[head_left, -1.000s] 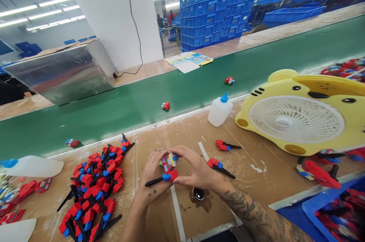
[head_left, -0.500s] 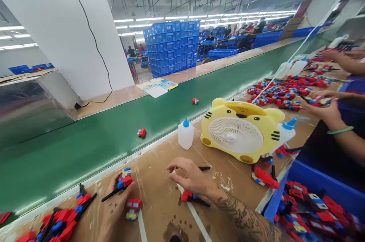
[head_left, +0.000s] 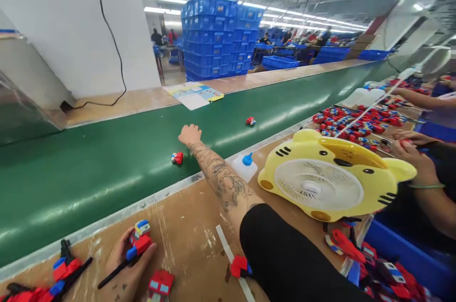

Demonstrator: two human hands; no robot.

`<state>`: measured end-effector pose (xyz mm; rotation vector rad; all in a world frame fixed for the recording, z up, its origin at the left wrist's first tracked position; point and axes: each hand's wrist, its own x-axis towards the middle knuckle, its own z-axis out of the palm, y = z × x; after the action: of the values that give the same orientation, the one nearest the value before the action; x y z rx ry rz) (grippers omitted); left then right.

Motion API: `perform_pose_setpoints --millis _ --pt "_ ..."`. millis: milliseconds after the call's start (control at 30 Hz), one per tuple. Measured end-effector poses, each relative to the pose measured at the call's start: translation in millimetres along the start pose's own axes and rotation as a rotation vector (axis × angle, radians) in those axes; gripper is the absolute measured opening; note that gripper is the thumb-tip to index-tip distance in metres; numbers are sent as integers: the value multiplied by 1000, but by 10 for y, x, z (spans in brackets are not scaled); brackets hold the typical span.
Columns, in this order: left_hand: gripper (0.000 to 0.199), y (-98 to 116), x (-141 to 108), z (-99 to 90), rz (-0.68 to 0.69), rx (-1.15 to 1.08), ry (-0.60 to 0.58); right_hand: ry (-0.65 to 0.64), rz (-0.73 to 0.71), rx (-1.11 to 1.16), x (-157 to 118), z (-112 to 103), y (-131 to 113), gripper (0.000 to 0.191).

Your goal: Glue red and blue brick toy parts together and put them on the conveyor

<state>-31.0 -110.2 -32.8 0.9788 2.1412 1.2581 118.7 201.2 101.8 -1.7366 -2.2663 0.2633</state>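
My left hand (head_left: 126, 257) is closed around a red, blue and white toy figure (head_left: 141, 240) with a black rod, at the lower left over the table. Stretched out above the green conveyor belt (head_left: 117, 164) is my right hand (head_left: 190, 135), seen from the back. Its fingers curl down like a fist; what they hold, if anything, is hidden. Just below it on the belt lies a small red and white toy piece (head_left: 177, 158). Near my left hand are a red toy piece with pale blue windows (head_left: 161, 285) and a pile of red toy parts (head_left: 39, 292).
A yellow animal-faced fan (head_left: 320, 183) and a white bottle with blue cap (head_left: 245, 166) stand right of my forearm. Another toy piece (head_left: 251, 121) lies on the belt. At the right are a blue bin (head_left: 409, 250) of parts and a co-worker's hands (head_left: 415, 157).
My right hand has moved from above the table forward and left over the belt, arm extended. My left hand keeps its toy figure. The view has shifted, and the bottle appears tilted.
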Motion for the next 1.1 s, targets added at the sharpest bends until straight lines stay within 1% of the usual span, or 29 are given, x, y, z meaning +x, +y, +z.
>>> perform_pose_setpoints --millis 33,100,167,200,267,367,467,567,633,700,733,767,800,867,933,967,1000,1033,1100 --pt "69 5 29 -8 10 -10 3 -48 -17 -8 21 61 24 34" --pt "68 0 58 -16 51 -31 -6 -180 -91 -12 -28 227 55 31" --pt "61 -25 42 -12 105 -66 -26 -316 -180 -9 -175 415 80 30" --pt "58 -38 22 -8 131 -79 -31 -358 -218 -6 -269 497 94 30" --pt "52 -57 -23 -4 173 -82 -29 -378 -270 4 -475 601 120 31" --pt "47 -52 -72 -11 204 -75 -3 -360 -319 42 -805 590 129 32" --pt "40 -14 -99 -19 212 -99 13 -396 -397 102 -1255 497 29 33" --pt "32 57 -145 -55 221 -132 40 -418 -460 160 -1883 460 -189 31" --pt "28 115 -195 -106 233 -140 40 -386 -460 206 -2321 445 -308 33" --pt "27 159 -244 -157 254 -140 11 -311 -428 269 -2695 373 -303 37" --pt "26 170 -258 -174 262 -139 -6 -264 -403 305 -2852 305 -230 39" --pt "27 171 -260 -182 265 -138 -20 -213 -376 337 -2997 216 -104 39" --pt "28 164 -248 -180 263 -137 -29 -162 -343 364 -3140 111 72 38" --pt "31 125 -186 -148 245 -134 -33 -65 -256 389 -3459 -104 532 37" --pt "34 66 -98 -99 233 -131 -36 23 -127 374 -3841 -250 1021 36" --pt "36 35 -56 -77 233 -130 -39 65 -51 358 -4042 -270 1234 35" --pt "36 5 -20 -60 235 -129 -40 110 23 338 -4236 -246 1410 35" --pt "37 -20 6 -50 240 -126 -39 156 92 319 -4409 -179 1542 36" --pt "39 -45 26 -49 249 -118 -34 237 181 293 -4665 58 1674 35"
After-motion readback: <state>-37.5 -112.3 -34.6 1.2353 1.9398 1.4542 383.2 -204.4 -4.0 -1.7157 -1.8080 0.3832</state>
